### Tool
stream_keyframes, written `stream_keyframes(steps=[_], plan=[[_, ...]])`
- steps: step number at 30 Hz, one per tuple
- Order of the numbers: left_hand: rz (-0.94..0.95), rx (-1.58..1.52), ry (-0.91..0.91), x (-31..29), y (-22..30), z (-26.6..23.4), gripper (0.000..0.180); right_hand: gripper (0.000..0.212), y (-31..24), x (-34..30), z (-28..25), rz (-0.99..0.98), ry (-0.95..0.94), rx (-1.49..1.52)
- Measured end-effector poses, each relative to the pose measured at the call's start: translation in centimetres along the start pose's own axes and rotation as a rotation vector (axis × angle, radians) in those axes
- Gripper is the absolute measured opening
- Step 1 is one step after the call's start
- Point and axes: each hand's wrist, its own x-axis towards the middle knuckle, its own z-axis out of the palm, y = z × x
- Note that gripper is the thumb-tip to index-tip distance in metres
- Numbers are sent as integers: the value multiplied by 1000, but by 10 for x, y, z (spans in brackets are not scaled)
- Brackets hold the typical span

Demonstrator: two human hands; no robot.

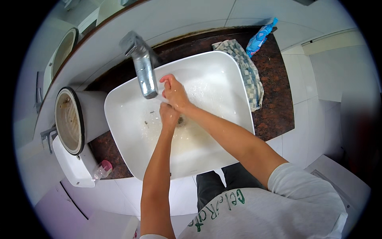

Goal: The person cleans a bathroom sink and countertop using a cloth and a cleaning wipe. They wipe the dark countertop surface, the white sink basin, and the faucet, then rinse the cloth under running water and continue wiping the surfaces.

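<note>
Both of my hands are over a white rectangular basin (223, 131), just right of the chrome faucet's spout (146, 81). My right hand (175, 95) is wet, its fingers half bent and spread a little, and I see nothing held in it. Right below it, my left hand (168, 115) is curled closed against the heel of the right hand; its palm side is hidden. The metal drain (180, 120) shows partly beside my left wrist. Dark specks and water drops dot the basin floor.
A checked cloth (242, 71) lies along the basin's right edge on the dark red-brown counter (274, 95). Behind it stands a blue packet (260, 38). At left are a dark-rimmed white container (69, 119), a white tray (73, 167) and a pink-and-clear plastic cup (103, 169).
</note>
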Motion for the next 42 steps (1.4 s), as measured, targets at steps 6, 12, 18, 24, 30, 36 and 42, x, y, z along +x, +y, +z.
stream_keyframes(steps=[6, 12, 18, 24, 30, 36, 42], plan=[[-147, -376, -272, -45, 68, -35, 46, 41, -26, -38, -72, 171, -454, 91], [-104, -434, -353, -78, 112, -45, 45, 38, -56, -73, -128, 7, -433, -153], [52, -489, -127, -72, 123, -29, 39, 28, -70, -94, -172, 69, -405, -184], [104, -774, -267, -79, 166, -34, 43, 24, -95, -119, -191, -103, -83, 73], [341, -278, -138, -83, 197, -11, 28, 21, -112, -143, -216, -190, 104, -482], [136, -485, -538, -92, 227, 37, 31, 23, -100, -170, -281, -186, 381, -34], [589, -217, -172, 7, 253, 118, 39, 21, -100, -174, -325, -206, 671, -343]])
